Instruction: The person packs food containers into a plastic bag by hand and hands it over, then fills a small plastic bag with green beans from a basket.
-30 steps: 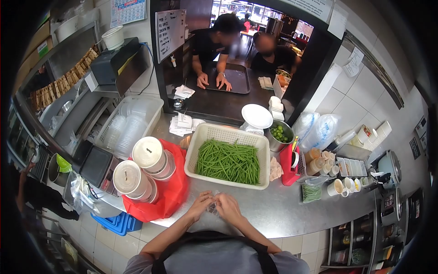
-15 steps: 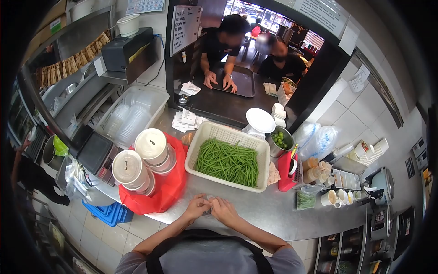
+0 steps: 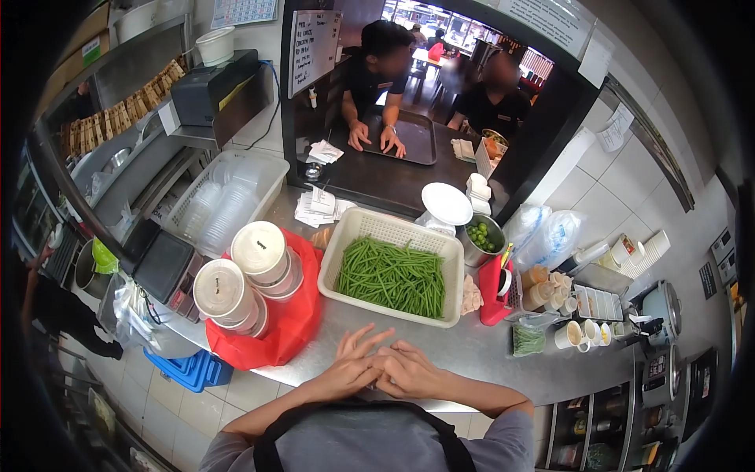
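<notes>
My left hand [image 3: 354, 359] is over the front of the steel counter, its fingers stretched out and apart. Pressed against it is my right hand [image 3: 406, 370], with its fingers curled in toward the left palm. Whatever lies between the two hands, if anything, is hidden. Just beyond them stands a cream perforated basket [image 3: 333, 293] full of green beans [image 3: 392, 274]. To the left, stacked lidded tubs [image 3: 223, 289] sit on a red plastic bag [image 3: 292, 340].
A metal pot [image 3: 481, 256] of green limes and a red holder [image 3: 494, 303] stand right of the basket. At the back left is a basket of clear containers [image 3: 228, 206]. Two people in black are beyond the pass window, one with hands on a tray [image 3: 413, 140].
My hands have drawn back slightly toward my body. The left fingers have gone from bent to spread. Beyond the window, the person at the right has shifted.
</notes>
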{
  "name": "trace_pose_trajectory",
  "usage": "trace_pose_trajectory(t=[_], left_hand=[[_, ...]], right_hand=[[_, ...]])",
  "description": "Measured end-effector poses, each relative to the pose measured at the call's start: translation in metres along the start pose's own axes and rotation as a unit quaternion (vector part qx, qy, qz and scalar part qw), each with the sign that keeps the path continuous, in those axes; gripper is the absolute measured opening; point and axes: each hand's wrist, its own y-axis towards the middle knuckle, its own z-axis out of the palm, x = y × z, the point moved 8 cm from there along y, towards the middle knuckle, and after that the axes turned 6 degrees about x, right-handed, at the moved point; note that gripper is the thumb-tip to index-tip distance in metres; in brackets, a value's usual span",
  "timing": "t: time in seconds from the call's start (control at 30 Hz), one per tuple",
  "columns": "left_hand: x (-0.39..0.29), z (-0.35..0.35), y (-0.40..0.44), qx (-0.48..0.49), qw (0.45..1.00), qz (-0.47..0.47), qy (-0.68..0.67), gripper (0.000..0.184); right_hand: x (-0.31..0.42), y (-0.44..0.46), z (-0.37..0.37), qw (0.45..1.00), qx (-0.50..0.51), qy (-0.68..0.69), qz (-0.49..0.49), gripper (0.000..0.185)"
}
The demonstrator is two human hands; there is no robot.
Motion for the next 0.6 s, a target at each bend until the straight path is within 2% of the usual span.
trace_pose_trajectory(t=[0.1, 0.17, 0.27, 0.37, 0.47, 0.57, 0.6], left_hand=[[-0.005, 0.005, -0.001, 0.002, 0.994, 0.036, -0.1, 0.027], [-0.004, 0.012, -0.005, 0.039, 0.984, 0.014, -0.174, 0.026], [0.01, 0.028, -0.01, 0.115, 0.95, -0.06, -0.284, 0.026], [0.018, 0.03, -0.02, 0.115, 0.955, -0.09, -0.26, 0.022], [0.007, 0.002, -0.022, 0.047, 0.984, -0.08, -0.154, 0.018], [0.005, -0.015, -0.02, 0.004, 0.992, -0.084, -0.09, 0.015], [0.006, -0.018, -0.02, -0.008, 0.993, -0.089, -0.077, 0.015]], right_hand=[[0.011, 0.008, -0.017, 0.998, -0.02, 0.058, -0.032, 0.025], [0.018, 0.01, -0.026, 0.997, -0.022, 0.047, -0.062, 0.023], [0.014, 0.003, -0.021, 0.998, 0.02, 0.055, -0.031, 0.028], [-0.021, -0.007, 0.006, 0.951, 0.159, 0.199, 0.174, 0.042], [-0.028, -0.005, 0.009, 0.942, 0.191, 0.228, 0.154, 0.065], [-0.036, -0.015, 0.044, 0.899, 0.167, 0.352, 0.199, 0.073], [-0.038, -0.016, 0.055, 0.91, 0.152, 0.336, 0.19, 0.07]])
